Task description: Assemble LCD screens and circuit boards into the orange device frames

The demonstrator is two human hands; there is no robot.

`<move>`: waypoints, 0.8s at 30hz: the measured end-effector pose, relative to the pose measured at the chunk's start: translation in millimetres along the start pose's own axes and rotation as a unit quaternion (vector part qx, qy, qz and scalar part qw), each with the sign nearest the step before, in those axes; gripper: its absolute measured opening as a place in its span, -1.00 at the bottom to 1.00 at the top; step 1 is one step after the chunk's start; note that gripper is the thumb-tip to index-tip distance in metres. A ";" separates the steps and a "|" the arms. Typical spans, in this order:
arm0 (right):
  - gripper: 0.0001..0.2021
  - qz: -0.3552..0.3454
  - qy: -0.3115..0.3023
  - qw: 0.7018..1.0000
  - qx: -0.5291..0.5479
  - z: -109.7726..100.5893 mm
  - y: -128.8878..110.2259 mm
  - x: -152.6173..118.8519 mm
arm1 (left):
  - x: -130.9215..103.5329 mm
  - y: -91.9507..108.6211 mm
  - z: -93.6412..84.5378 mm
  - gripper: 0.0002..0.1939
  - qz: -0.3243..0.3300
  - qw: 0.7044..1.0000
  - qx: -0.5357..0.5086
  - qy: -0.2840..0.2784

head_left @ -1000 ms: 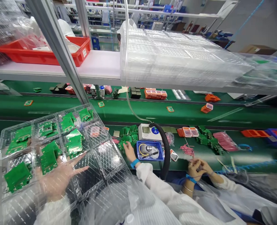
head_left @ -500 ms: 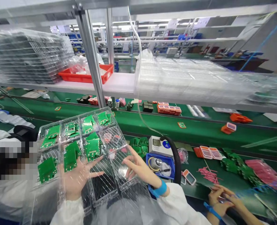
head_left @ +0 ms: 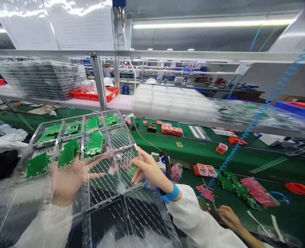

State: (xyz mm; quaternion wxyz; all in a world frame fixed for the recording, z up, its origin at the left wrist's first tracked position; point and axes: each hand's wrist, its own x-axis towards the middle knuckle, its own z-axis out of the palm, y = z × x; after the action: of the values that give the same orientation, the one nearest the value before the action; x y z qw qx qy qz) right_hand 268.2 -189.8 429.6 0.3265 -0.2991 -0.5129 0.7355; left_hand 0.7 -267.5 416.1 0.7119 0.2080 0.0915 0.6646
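A clear plastic compartment tray is held up in front of me, tilted. Several of its far and left pockets hold green circuit boards; the nearer pockets on the right show only their ribbed floor. Beneath the tray, my left hand lies palm up with fingers spread, seen through the plastic and bearing it from below. My right hand, with a blue wristband, grips the right edge, fingers curled at the rim.
Orange-framed parts, pink strips and green boards lie on the green bench to the right. Another person's hand works there. A black hose rises nearby. Overhead, a shelf carries stacked clear trays and a red bin.
The view has tilted up and turned right. The tray and both hands have shifted slightly left in view, keeping their hold. The other person's hands on the right have moved apart.
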 end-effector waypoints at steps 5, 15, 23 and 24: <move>-0.37 -0.028 0.008 0.999 -0.013 -16.0 -29.4 -47.6 | -0.3 -28.8 49.3 -0.40 -0.028 0.999 0.008 -0.027; -0.38 -0.061 0.106 0.991 -0.047 -56.9 -92.0 -124.6 | 41.2 -83.6 122.2 -0.09 -0.081 0.991 -0.042 -0.096; -0.37 -0.096 0.249 0.962 -0.061 -104.0 -141.7 -152.8 | 116.9 -120.1 176.5 0.05 -0.178 0.974 -0.039 -0.134; -0.38 -0.102 0.268 0.956 -0.058 -112.8 -145.7 -152.3 | 127.5 -124.0 182.2 0.04 -0.193 0.971 -0.034 -0.139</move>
State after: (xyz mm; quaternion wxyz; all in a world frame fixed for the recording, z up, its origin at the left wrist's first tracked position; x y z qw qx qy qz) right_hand 473.4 -208.6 550.7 0.5074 -0.4499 -0.4762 0.5598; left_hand 200.1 -177.5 546.3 0.8389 0.2526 0.0070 0.4821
